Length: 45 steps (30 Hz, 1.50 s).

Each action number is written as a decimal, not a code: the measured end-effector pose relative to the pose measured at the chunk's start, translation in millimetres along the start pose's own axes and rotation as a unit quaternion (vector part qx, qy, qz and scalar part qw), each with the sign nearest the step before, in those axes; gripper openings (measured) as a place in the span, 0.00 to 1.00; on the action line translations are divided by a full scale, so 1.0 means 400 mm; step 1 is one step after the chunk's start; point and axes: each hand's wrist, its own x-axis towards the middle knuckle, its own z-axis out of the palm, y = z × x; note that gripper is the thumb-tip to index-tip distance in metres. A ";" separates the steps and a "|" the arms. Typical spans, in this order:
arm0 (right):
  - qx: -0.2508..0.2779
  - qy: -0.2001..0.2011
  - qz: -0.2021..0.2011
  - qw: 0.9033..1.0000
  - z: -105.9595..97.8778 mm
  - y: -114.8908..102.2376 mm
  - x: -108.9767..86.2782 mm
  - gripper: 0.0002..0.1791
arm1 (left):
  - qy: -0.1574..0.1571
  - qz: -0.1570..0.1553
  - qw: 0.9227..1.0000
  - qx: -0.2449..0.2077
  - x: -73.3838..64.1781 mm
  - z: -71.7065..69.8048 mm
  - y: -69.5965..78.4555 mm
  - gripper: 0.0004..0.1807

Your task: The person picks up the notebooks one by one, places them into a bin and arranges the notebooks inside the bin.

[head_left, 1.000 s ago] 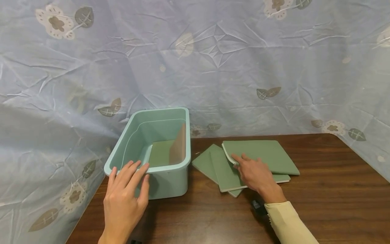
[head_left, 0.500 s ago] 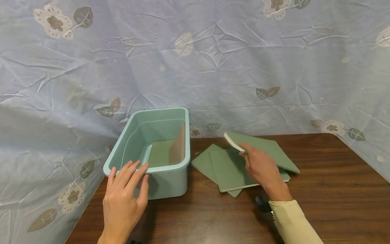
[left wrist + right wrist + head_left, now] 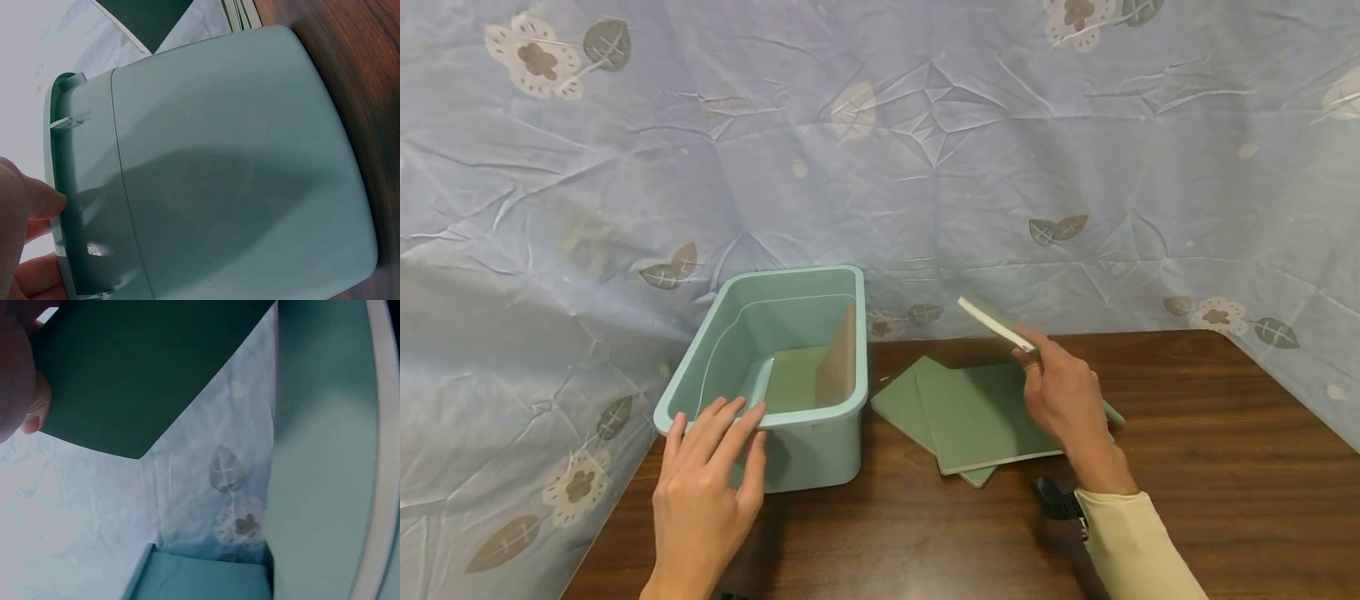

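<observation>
My right hand (image 3: 1063,396) grips a green-covered notebook (image 3: 992,321) by its near side, thumb below. The notebook is raised and tilted, its pale page edge facing me. In the right wrist view its dark green cover (image 3: 144,375) spreads across the top, the thumb at its edge. Under the hand, more green notebooks (image 3: 973,417) lie fanned on the table. My left hand (image 3: 703,492) rests on the front rim of a pale teal tub (image 3: 812,446), fingers nearly straight over it. The thumb shows at the rim's outer side in the left wrist view.
Inside the tub lie a flat green notebook (image 3: 793,375) and a brownish panel (image 3: 837,358) leaning on its right wall. The brown wooden table (image 3: 880,542) backs onto a flowered, wrinkled cloth (image 3: 925,167). A black strapped device (image 3: 1052,500) sits at the right wrist.
My right hand has picked up the top notebook from the pile, raising it and tipping its left end upward. The left hand stays on the tub's rim.
</observation>
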 end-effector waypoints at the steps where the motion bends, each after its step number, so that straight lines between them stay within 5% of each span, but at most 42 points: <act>1: 0.004 0.007 0.003 1.000 -0.004 0.001 0.001 0.18 | 0.001 0.000 1.000 0.000 0.000 0.000 0.000 0.17; 11: 0.054 0.070 0.003 0.996 -0.026 0.000 0.007 0.18 | -0.009 -0.001 1.000 0.007 -0.003 -0.004 0.000 0.16; 24: 0.125 0.091 0.038 0.987 -0.051 -0.039 0.009 0.17 | 0.008 0.003 1.000 0.000 -0.003 0.001 -0.001 0.16; 35: 0.120 0.089 0.090 0.985 -0.086 -0.071 0.014 0.20 | 0.012 0.003 1.000 -0.001 -0.005 0.004 -0.001 0.16; 45: 0.089 0.071 0.057 0.992 -0.095 -0.055 0.015 0.17 | 0.015 0.004 1.000 -0.002 -0.006 0.009 -0.002 0.17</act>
